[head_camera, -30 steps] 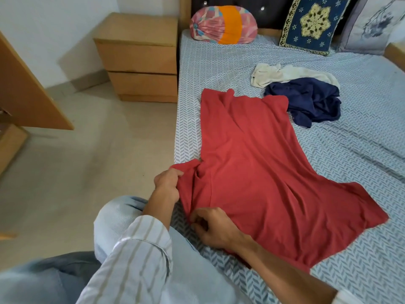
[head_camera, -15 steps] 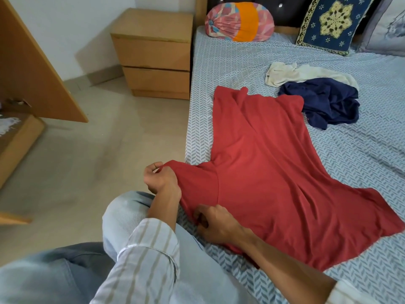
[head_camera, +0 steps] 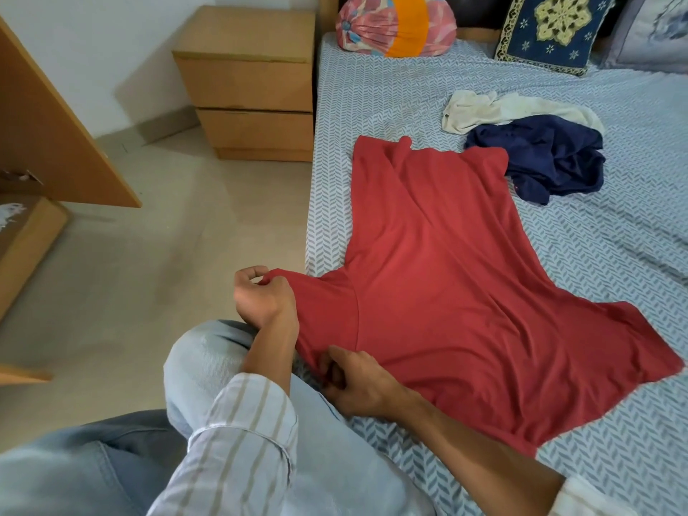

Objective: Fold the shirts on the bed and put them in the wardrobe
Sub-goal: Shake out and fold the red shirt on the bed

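Observation:
A red shirt (head_camera: pixel 446 277) lies spread flat on the bed (head_camera: pixel 372 91), its hem toward the pillows. My left hand (head_camera: pixel 262 296) pinches the end of its near sleeve and holds it out past the bed's left edge. My right hand (head_camera: pixel 357 381) grips the shirt's near edge by my knee. Further back on the bed, a navy shirt (head_camera: pixel 551 158) lies crumpled beside a cream shirt (head_camera: pixel 495 109). An open wooden wardrobe door (head_camera: pixel 48 135) stands at the left.
A wooden nightstand (head_camera: pixel 249 83) with two drawers stands left of the bed. A round pink and orange bolster (head_camera: pixel 394 24) and a blue patterned cushion (head_camera: pixel 554 27) lean at the headboard. Bare tiled floor (head_camera: pixel 156 262) lies between bed and wardrobe. My knee (head_camera: pixel 208 351) is at the bed's corner.
My left hand has pulled the bunched sleeve out to the left, so it now lies stretched straight past the bed's edge. My right hand has kept its grip on the near edge.

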